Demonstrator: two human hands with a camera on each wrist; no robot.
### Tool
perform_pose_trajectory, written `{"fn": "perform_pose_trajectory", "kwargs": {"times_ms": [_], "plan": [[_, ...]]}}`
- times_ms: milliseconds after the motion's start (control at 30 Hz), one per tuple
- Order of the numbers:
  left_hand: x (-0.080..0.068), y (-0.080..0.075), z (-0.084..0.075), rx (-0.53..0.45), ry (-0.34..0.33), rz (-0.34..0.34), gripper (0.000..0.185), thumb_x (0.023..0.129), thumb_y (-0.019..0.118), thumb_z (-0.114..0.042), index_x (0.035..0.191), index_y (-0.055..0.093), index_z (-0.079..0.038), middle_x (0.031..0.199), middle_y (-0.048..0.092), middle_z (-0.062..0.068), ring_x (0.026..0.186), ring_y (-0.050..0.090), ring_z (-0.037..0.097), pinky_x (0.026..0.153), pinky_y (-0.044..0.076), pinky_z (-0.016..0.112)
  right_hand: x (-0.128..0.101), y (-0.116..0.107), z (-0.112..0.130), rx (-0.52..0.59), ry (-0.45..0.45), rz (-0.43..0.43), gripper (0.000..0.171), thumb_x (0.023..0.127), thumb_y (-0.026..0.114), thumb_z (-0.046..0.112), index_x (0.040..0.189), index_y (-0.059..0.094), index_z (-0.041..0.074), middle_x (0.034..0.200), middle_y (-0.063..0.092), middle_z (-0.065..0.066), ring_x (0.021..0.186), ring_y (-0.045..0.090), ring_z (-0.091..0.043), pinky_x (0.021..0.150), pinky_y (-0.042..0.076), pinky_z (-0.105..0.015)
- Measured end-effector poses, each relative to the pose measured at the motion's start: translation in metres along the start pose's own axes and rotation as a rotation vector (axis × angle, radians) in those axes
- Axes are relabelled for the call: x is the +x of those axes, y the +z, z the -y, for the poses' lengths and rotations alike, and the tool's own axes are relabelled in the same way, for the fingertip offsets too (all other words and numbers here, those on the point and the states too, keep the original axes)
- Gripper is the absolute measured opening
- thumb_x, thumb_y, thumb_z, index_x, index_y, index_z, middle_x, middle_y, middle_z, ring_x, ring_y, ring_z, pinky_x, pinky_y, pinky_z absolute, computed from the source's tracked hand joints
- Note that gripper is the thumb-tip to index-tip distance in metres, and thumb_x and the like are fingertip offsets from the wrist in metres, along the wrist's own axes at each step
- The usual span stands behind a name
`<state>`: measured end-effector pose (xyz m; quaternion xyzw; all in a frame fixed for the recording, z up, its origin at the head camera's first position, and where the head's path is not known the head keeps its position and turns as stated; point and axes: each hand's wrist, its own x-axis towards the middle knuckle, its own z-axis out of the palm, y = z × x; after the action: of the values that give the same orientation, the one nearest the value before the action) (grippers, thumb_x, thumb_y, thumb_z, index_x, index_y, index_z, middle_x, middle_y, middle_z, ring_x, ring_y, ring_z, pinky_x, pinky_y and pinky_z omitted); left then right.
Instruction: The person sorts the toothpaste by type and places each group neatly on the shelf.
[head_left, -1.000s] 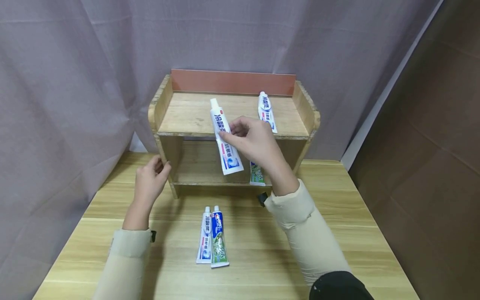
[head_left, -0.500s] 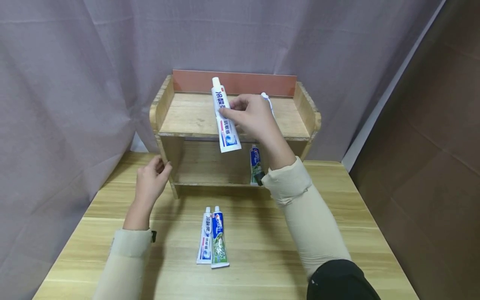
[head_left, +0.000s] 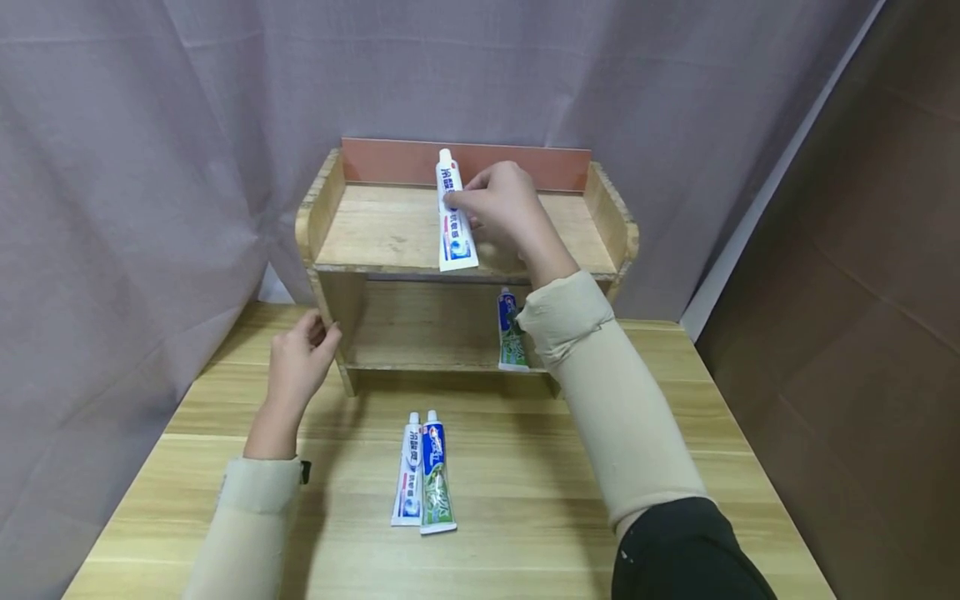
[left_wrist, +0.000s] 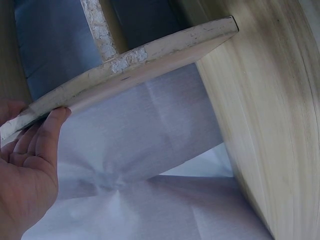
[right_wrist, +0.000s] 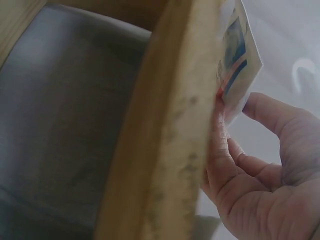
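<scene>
My right hand [head_left: 491,200] pinches a white toothpaste tube [head_left: 453,220] over the top board of a small wooden shelf [head_left: 375,233]; the tube's cap points at the reddish back panel and its flat end reaches the front edge. In the right wrist view the fingers [right_wrist: 235,165] hold the tube [right_wrist: 237,55] beside the shelf board [right_wrist: 170,125]. My left hand [head_left: 300,358] holds the shelf's left side panel [left_wrist: 125,65] near its foot. A green and blue tube [head_left: 512,330] lies on the lower shelf. Two tubes [head_left: 423,480] lie side by side on the table.
The shelf stands at the back of a wooden table [head_left: 675,433], against a grey curtain [head_left: 150,167]. A brown wall [head_left: 862,250] runs along the right. Another tube seen earlier on the top board is hidden behind my right hand.
My right hand carried the white tube up from in front of the shelf and further back over the top board, lowering it toward the wood. The left hand stayed on the side panel.
</scene>
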<state>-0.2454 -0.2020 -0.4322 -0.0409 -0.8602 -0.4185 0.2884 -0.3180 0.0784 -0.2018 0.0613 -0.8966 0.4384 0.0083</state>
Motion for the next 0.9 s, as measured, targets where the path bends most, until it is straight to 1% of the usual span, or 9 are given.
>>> {"fn": "perform_pose_trajectory", "kwargs": {"times_ms": [67,133,267,367,533,600,733,900], "plan": [[-0.001,0.000,0.000,0.005,0.004,0.004,0.023,0.096,0.064,-0.020,0.108,0.070,0.000,0.105,0.073,0.021,0.096,0.073,0.036,0.080,0.062,0.046,0.004,0.000,-0.003,-0.029,0.014,-0.012,0.031,0.089,0.077,0.032,0.103,0.074,0.005,0.093,0.072,-0.005,0.085,0.069,-0.020,0.070,0.059,-0.025],[-0.001,0.000,-0.001,0.007,0.003,0.006,0.023,0.096,0.064,-0.020,0.108,0.070,-0.001,0.105,0.073,0.021,0.096,0.073,0.036,0.080,0.062,0.046,0.008,0.000,-0.007,-0.050,0.033,-0.022,0.031,0.088,0.077,0.034,0.101,0.075,0.006,0.091,0.072,-0.003,0.083,0.068,-0.019,0.066,0.056,-0.024],[-0.001,0.000,-0.001,0.004,-0.005,0.004,0.023,0.096,0.064,-0.021,0.109,0.070,-0.002,0.106,0.073,0.021,0.097,0.073,0.036,0.082,0.062,0.045,0.016,0.001,-0.012,-0.028,0.072,-0.033,0.029,0.087,0.078,0.033,0.098,0.075,0.007,0.091,0.072,-0.003,0.076,0.066,-0.016,0.060,0.053,-0.022],[-0.001,0.000,-0.002,0.000,-0.011,0.002,0.024,0.096,0.064,-0.020,0.109,0.070,-0.001,0.107,0.072,0.021,0.099,0.072,0.036,0.082,0.061,0.045,0.021,0.003,-0.015,-0.044,0.085,-0.040,0.026,0.087,0.079,0.033,0.092,0.074,0.008,0.088,0.073,-0.003,0.072,0.064,-0.014,0.056,0.049,-0.021],[-0.002,0.000,-0.003,0.003,-0.008,0.000,0.023,0.096,0.064,-0.020,0.108,0.071,-0.002,0.106,0.073,0.021,0.097,0.073,0.036,0.082,0.061,0.045,0.027,0.005,-0.020,-0.165,0.083,-0.037,0.030,0.088,0.074,0.036,0.076,0.068,0.009,0.075,0.070,-0.002,0.062,0.061,-0.013,0.048,0.044,-0.021],[-0.003,0.000,-0.003,0.005,-0.007,-0.001,0.022,0.096,0.064,-0.020,0.107,0.071,-0.002,0.106,0.073,0.020,0.097,0.073,0.035,0.081,0.062,0.045,0.028,0.005,-0.022,-0.218,0.077,-0.037,0.033,0.089,0.073,0.037,0.072,0.067,0.010,0.069,0.068,-0.003,0.057,0.060,-0.013,0.046,0.042,-0.022],[-0.003,0.000,-0.004,0.007,-0.007,-0.004,0.022,0.096,0.064,-0.020,0.107,0.071,-0.002,0.105,0.073,0.020,0.097,0.073,0.035,0.081,0.062,0.045,0.028,0.004,-0.024,-0.272,0.066,-0.034,0.035,0.089,0.071,0.039,0.071,0.066,0.010,0.062,0.066,-0.003,0.053,0.060,-0.014,0.044,0.040,-0.023],[-0.003,0.000,-0.004,0.008,-0.001,-0.008,0.022,0.096,0.064,-0.020,0.107,0.071,-0.002,0.104,0.073,0.020,0.096,0.073,0.035,0.081,0.062,0.045,0.028,0.005,-0.025,-0.274,0.071,-0.037,0.036,0.090,0.072,0.041,0.074,0.067,0.010,0.064,0.066,-0.001,0.054,0.060,-0.013,0.043,0.040,-0.022]]}}
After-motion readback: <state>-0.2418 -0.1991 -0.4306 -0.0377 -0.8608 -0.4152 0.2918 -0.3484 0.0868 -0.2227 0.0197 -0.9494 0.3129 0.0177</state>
